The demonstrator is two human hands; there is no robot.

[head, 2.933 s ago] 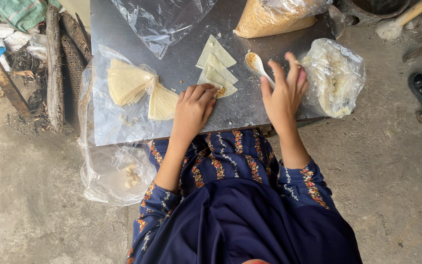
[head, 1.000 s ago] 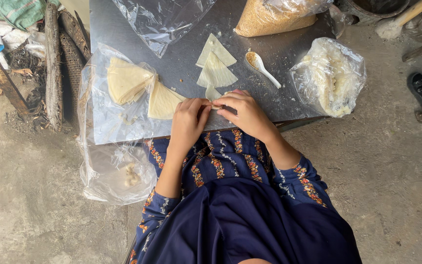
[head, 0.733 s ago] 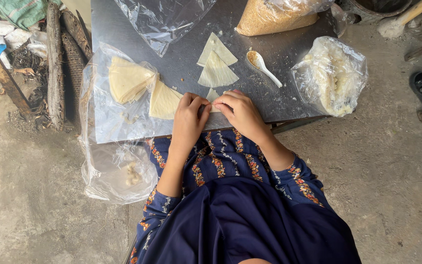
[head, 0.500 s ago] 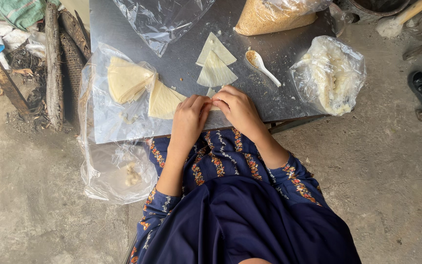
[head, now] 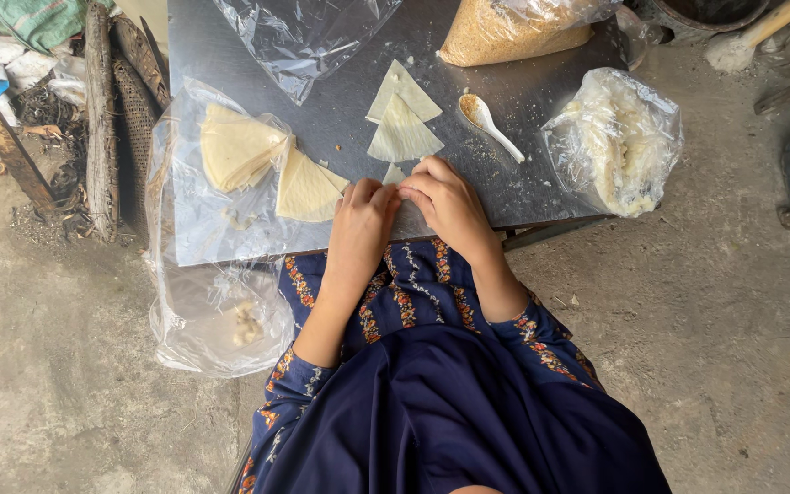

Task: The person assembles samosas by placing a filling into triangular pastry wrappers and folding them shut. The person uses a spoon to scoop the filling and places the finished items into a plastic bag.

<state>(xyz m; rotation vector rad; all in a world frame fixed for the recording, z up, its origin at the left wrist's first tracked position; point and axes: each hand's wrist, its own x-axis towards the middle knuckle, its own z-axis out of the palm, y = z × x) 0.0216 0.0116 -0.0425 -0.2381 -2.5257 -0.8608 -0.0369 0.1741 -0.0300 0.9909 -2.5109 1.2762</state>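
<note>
both hands [head: 404, 203] pinch a thin pale triangular dough sheet [head: 394, 174].

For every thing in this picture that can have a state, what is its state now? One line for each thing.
Left hand: on the table edge, fingertips pinching a small wrapper piece.
Right hand: fingertips meeting the left hand on the same piece.
Small wrapper piece: mostly hidden by the fingers.
Triangular wrappers: lying flat, overlapping.
White spoon: lying on the table, bowl holding filling.
Bag of brown crumbs: open, lying.
Bag of white filling: open.
Wrapper stacks: lying on clear plastic.
</note>
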